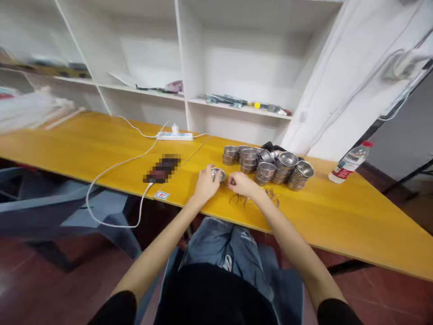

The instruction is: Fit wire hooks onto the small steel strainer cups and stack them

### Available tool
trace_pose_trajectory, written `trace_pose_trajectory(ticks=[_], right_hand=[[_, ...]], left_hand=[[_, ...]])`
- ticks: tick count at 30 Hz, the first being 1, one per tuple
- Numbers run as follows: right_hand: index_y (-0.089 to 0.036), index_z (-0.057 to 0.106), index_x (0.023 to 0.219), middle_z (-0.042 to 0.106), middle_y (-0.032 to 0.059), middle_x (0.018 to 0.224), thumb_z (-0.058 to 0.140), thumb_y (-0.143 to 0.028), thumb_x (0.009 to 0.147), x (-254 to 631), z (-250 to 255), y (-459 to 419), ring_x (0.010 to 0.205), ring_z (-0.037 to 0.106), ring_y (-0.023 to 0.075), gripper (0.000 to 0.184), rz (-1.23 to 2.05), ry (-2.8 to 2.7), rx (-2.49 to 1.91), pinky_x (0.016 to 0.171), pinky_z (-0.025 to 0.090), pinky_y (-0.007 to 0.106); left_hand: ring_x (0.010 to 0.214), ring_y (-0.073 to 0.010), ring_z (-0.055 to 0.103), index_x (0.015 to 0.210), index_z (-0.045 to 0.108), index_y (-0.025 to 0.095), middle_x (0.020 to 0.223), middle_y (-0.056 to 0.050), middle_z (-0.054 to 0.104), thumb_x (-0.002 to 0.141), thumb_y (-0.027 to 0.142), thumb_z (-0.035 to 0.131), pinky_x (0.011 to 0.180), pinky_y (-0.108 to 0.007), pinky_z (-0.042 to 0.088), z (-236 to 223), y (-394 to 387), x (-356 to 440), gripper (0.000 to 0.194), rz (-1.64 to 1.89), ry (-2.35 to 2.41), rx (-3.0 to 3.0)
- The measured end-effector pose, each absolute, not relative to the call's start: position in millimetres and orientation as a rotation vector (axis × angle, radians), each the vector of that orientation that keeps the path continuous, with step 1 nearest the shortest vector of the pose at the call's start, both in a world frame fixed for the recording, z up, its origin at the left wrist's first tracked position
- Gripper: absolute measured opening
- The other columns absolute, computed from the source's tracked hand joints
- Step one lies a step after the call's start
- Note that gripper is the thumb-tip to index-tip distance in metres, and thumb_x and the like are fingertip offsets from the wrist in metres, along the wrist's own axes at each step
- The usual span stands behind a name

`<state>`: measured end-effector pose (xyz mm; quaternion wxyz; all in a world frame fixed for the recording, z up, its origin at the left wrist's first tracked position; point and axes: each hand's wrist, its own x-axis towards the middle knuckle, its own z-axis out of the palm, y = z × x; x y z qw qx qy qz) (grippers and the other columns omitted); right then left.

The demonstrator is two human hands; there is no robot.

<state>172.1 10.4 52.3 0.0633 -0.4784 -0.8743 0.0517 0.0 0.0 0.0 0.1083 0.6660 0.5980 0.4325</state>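
Observation:
My left hand (205,184) grips the side of a small round metal strainer cup (219,174) on the yellow table. Just right of the cup, my right hand (241,183) is closed, its fingertips pinched together; whatever they hold is too small to make out. Under and beside my right wrist lies a loose heap of thin curved metal pieces (272,197). Behind that hand stand several stacks of similar metal cups (267,169), some with perforated bottoms.
A plastic bottle with a red cap (350,163) stands to the right. At left, a white cable (98,178) runs from a blurred-out dark device (162,169) towards a power strip (175,136). White shelves (237,106) rise along the table's back edge.

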Motion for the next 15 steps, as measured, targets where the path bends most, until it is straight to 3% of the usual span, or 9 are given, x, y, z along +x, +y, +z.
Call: trace_pose_trajectory(ticks=[8, 15], right_hand=[[-0.011, 0.081, 0.095, 0.079, 0.0142, 0.090, 0.074, -0.020, 0.076, 149, 94, 25, 0.078, 0.072, 0.0233, 0.022, 0.230, -2.978, -1.698, 0.059, 0.041, 0.026], [-0.013, 0.073, 0.080, 0.073, 0.0065, 0.075, 0.071, -0.016, 0.074, 168, 75, 32, 0.065, 0.061, 0.0158, 0.007, 0.287, -2.744, -1.496, 0.057, 0.037, 0.025]], left_hand=[[0.127, -0.0341, 0.060, 0.134, 0.052, 0.015, 0.133, -0.021, 0.066, 0.098, 0.042, 0.057, 0.111, -0.050, 0.045, -5, 1, 4, 0.045, 1.301, 1.670, 1.924], [0.125, -0.0322, 0.063, 0.144, 0.044, 0.017, 0.130, -0.019, 0.066, 0.093, 0.042, 0.064, 0.109, -0.050, 0.047, -3, 4, -10, 0.060, 1.273, 1.495, 1.966]])
